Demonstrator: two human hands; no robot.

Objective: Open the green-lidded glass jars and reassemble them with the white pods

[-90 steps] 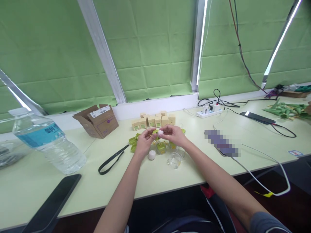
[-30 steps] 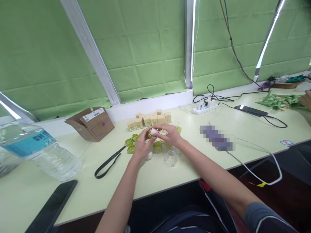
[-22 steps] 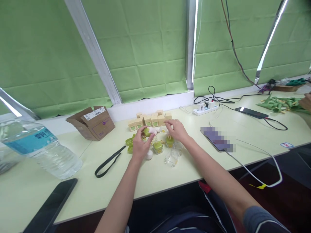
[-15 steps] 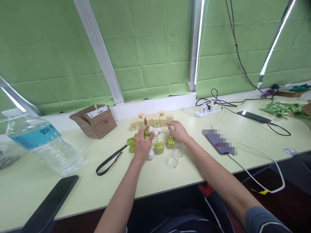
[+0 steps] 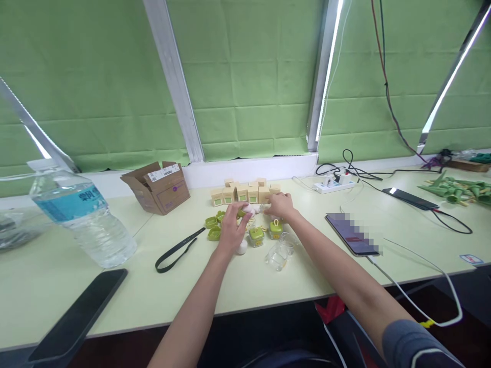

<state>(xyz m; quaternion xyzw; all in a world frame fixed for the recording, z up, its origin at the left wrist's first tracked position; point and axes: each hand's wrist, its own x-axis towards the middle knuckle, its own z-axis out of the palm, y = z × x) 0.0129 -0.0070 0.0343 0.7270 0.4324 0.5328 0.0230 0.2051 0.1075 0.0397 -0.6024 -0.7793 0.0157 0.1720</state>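
Note:
My left hand (image 5: 233, 227) is curled over the small parts mid-table, with a green lid (image 5: 241, 212) between its thumb and fingers. White round pieces (image 5: 250, 208) lie just past its fingertips. My right hand (image 5: 280, 206) has its fingers bent around a small clear cup (image 5: 264, 208), mostly covered by the hand. Two clear jars with green lids, one (image 5: 256, 235) and another (image 5: 275, 229), stand between my wrists. Loose green lids (image 5: 214, 233) lie left of my left hand. Clear cups (image 5: 277, 255) sit nearer me, and a white round piece (image 5: 241, 247) rests by my left wrist.
Small tan boxes (image 5: 241, 194) are lined up behind my hands. A cardboard carton (image 5: 164, 191), water bottle (image 5: 82, 214), black strap (image 5: 169, 263) and dark phone (image 5: 82, 312) are left. Rightward are a cabled phone (image 5: 351, 235), power strip (image 5: 333, 185) and green pieces (image 5: 456, 191).
The view has shifted, so the table's things appear a little farther right. My right fingers have closed in around the clear cup. My left hand stays over the same parts.

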